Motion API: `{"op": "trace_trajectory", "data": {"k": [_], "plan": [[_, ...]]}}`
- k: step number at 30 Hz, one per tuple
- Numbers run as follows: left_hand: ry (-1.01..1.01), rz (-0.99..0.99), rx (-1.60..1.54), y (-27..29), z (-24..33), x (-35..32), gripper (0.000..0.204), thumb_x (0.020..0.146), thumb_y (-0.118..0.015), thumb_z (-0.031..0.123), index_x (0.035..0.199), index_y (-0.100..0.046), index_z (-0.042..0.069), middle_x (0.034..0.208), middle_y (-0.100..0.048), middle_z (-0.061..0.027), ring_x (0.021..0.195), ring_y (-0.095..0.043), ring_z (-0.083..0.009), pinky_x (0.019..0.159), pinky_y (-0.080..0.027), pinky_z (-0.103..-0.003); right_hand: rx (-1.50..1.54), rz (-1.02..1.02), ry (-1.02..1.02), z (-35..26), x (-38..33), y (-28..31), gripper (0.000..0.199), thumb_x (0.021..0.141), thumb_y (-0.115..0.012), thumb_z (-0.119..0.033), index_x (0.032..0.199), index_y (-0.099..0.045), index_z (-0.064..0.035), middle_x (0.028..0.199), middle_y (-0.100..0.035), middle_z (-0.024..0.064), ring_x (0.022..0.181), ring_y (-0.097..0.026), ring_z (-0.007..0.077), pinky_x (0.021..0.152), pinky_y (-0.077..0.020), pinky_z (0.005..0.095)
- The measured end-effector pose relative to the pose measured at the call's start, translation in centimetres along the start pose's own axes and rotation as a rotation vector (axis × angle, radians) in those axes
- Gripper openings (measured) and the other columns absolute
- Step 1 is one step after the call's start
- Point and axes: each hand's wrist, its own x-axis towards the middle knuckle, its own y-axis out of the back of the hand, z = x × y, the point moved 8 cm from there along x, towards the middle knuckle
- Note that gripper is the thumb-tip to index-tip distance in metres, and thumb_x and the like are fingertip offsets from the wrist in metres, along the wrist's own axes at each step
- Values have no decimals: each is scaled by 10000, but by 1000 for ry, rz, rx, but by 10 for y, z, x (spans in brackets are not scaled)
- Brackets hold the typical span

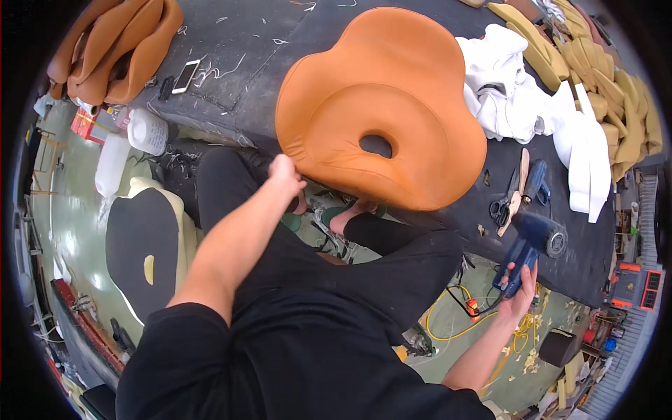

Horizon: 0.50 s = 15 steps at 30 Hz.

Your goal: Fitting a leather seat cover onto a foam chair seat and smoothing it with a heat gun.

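An orange leather-like seat cushion (378, 70) with an oval hole lies on the dark bench in front of me, its near end reaching over the edge. My left hand (285, 178) is closed at the cushion's near left edge; its fingertips are partly hidden. Off to the right, my right hand (519, 290) grips a dark blue heat gun (535, 236) by its handle. The heat gun is held apart from the cushion, beside the bench's near right edge.
On the bench (231, 42) lie a phone (186, 77), scissors (500, 210), another blue tool (537, 183) and white fabric (500, 84). Orange covers (119, 49) sit far left, yellow foam pieces (591, 70) far right. A grey-and-cream foam piece (143, 238) and yellow cable (437, 329) are lower down.
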Motion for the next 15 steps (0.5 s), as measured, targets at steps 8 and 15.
{"op": "trace_trajectory", "data": {"k": [8,15], "plan": [[64,-405,-118,-35,-41,-12,532,853,-629,295,1326,-557,63,1465,-516,-192,1417,-424,-447,1198,-252,-660,170,-442,286,-67,-52,-138,661,982,-616,-162,1563,-359,21,1420,-557,213,1018,-684,303,756,-607,410],[-43,-452,23,-31,-33,0,629,952,-739,296,1485,-480,83,1490,-550,-165,1357,-522,-426,1142,-355,-668,-295,-541,-109,-14,-85,-250,600,833,-752,-42,1385,-527,26,975,-687,116,716,-694,212,639,-571,329]]}}
